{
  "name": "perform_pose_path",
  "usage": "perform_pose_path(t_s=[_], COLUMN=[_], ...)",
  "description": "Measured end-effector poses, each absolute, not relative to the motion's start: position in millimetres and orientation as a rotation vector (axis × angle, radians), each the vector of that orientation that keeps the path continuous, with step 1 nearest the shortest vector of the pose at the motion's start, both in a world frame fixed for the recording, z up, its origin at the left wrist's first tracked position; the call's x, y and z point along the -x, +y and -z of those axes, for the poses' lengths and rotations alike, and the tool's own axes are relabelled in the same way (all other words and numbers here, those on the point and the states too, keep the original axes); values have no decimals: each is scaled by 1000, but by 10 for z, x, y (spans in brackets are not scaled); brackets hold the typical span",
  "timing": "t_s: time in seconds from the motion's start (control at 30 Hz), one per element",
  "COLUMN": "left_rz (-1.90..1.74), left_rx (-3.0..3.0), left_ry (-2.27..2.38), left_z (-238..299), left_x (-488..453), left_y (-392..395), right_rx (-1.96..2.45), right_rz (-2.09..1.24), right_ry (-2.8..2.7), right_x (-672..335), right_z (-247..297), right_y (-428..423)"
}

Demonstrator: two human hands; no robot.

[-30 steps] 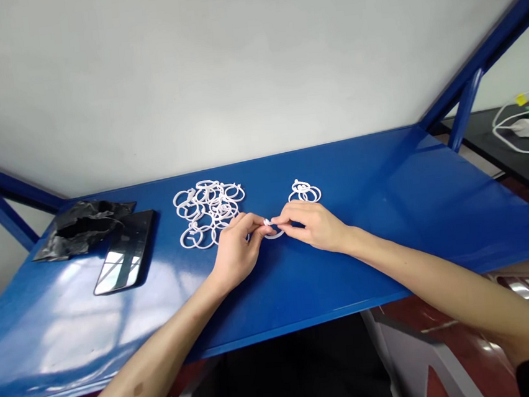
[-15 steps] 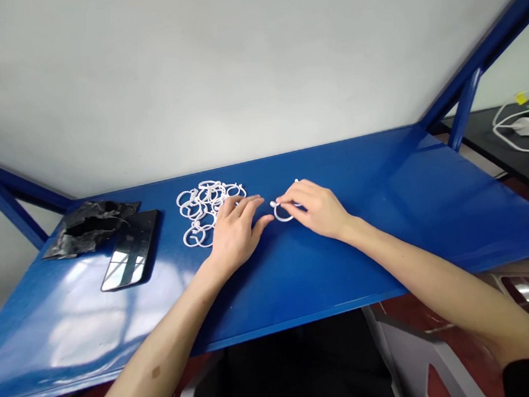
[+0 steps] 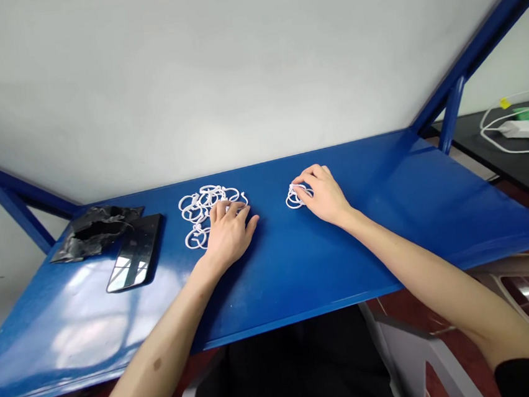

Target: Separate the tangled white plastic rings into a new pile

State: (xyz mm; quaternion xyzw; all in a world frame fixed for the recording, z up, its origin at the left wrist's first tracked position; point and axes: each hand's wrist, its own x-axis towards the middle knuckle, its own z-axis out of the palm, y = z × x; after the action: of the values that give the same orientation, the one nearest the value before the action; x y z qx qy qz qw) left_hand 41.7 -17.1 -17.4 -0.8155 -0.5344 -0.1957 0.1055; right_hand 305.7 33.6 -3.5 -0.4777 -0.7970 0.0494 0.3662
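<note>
A heap of white open rings (image 3: 195, 212) with small knobbed ends, like shower curtain rings, lies on the blue table (image 3: 271, 266) left of centre. Over the heap's right side rests my left hand (image 3: 229, 233), fingers bent and thumb held apart, hiding some rings; nothing shows gripped in it. To the right, my right hand (image 3: 323, 194) pinches a white ring (image 3: 295, 202) between thumb and forefinger, low at the tabletop. More than one loop seems to overlap there, partly covered by the fingers.
A black phone (image 3: 135, 253) lies on the left, beside a crumpled black plastic bag (image 3: 96, 230). Blue frame bars (image 3: 452, 115) rise at both table ends, with a pale wall (image 3: 252, 68) behind. A white cable and adapter (image 3: 520, 129) sit on a dark surface at the far right.
My right hand has carried the ring slightly right and away from my left hand. My left hand has drawn back left onto the heap.
</note>
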Motion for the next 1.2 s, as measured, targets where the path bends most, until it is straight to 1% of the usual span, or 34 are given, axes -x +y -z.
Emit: perform_pose_path(t_s=[0.17, 0.3, 0.47, 0.57, 0.67, 0.73, 0.83, 0.97, 1.03, 1.2], left_rz=[722, 816, 831, 826, 949, 1112, 1310, 1271, 1249, 1350], left_rx=[2353, 2335, 2441, 2507, 2543, 2509, 2418, 2502, 2569, 2615], left_ry=[-1381, -1180, -992, -942, -873, -926, -1212, -1492, -1531, -1511], left_z=[123, 29, -4, 0, -21, -49, -75, -37, -6, 22], left_x=[-471, -624, -773, -790, -773, -748, -697, -654, -660, -680], left_y=[-233, -382, -535, -554, -540, -525, -496, -455, -446, -454], right_rx=[1020, 877, 864, 865, 846, 814, 763, 673, 622, 568], right_rz=[-68, -239, -559, -608, -563, -501, -407, -316, -321, -410], right_ry=[-2065, -2111, -2029, -1982, -1994, -2024, -2058, -2094, -2123, -2201], right_x=[-2942, -2861, -2783, -2764, -2773, -2788, -2807, -2799, -2787, -2770], right_z=[-41, -95, -71, -55, -64, -78, -94, -96, -94, -94], right_y=[181, 67, -12, -17, -11, -13, -32, -70, -83, -101])
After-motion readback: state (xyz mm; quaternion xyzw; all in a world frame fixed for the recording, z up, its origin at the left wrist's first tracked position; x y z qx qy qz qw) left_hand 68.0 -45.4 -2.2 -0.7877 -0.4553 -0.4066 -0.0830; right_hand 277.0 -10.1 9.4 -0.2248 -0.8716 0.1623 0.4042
